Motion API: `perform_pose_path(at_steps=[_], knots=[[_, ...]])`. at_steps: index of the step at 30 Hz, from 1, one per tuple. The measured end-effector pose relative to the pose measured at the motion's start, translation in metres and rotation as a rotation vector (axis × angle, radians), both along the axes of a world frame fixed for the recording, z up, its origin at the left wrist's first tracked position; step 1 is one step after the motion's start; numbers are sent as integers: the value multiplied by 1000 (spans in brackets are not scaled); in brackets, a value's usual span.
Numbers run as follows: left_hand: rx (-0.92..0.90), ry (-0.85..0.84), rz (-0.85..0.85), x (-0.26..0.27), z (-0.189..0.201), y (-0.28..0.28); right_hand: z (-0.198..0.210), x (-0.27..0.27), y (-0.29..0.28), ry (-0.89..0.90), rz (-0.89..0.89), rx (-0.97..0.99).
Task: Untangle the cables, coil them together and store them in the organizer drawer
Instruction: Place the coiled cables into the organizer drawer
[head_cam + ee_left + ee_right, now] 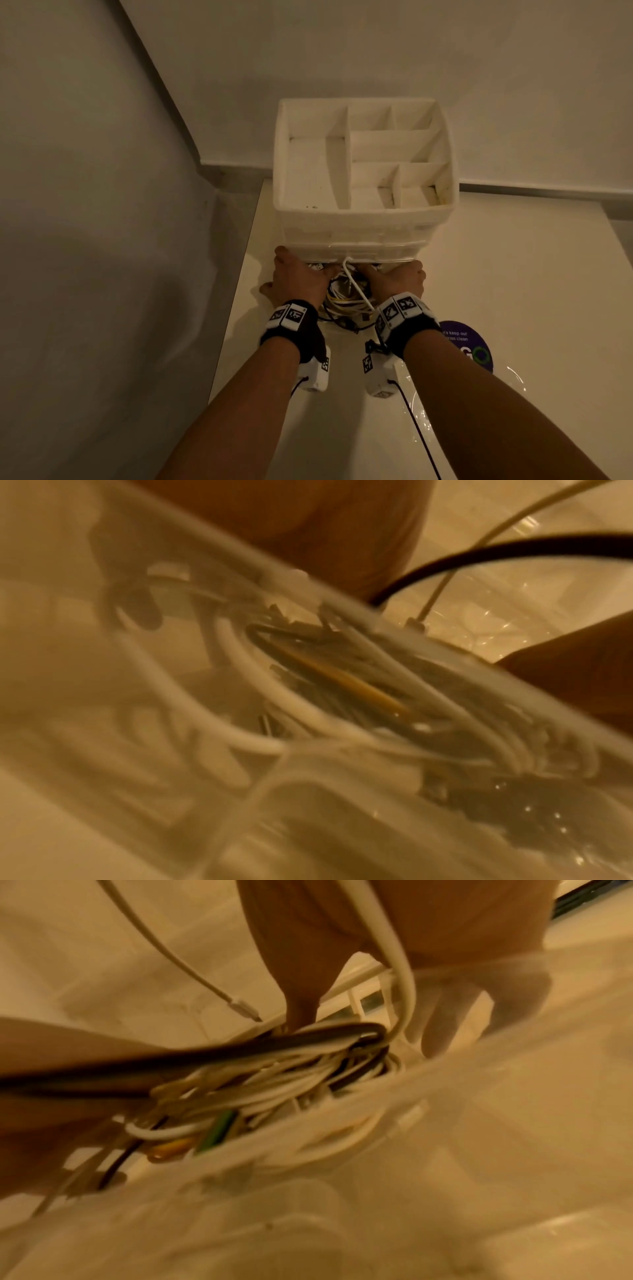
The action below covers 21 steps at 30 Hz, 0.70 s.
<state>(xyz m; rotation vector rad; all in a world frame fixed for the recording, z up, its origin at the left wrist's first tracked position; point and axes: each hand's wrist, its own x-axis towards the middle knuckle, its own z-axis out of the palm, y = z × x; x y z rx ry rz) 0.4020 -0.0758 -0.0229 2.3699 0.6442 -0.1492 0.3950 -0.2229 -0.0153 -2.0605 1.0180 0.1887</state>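
Both hands, left hand (pixel 297 278) and right hand (pixel 397 277), reach into the clear plastic drawer (pixel 445 1096) low in the white compartmented organizer (pixel 364 178) at frame centre, apparently tucking the coiled bundle of white, black and yellow cables (pixel 346 301) inside, though I cannot tell their finger posture; next, feed in the stray white loop.

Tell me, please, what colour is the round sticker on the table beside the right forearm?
Purple with pale lettering: the sticker shows best in the head view.

White organizer (pixel 364 219), both hands (pixel 298 279) at its base, cables (pixel 346 301) bundled between
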Motion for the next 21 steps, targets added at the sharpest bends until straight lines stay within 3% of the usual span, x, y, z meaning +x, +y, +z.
perform_pose_path(at_steps=[8, 11, 17, 21], knots=[[54, -4, 22, 0, 3, -2, -6, -5, 6, -27, 36, -120], [53, 6, 20, 0, 4, -2, -6, -6, -1, -46, 96, -49], [0, -2, 57, 5, 2, -4, 6, -5, -27, -109, 176, 277], [-145, 18, -10, 5, -3, 4, 25, -24, -41, -321, 140, 154]])
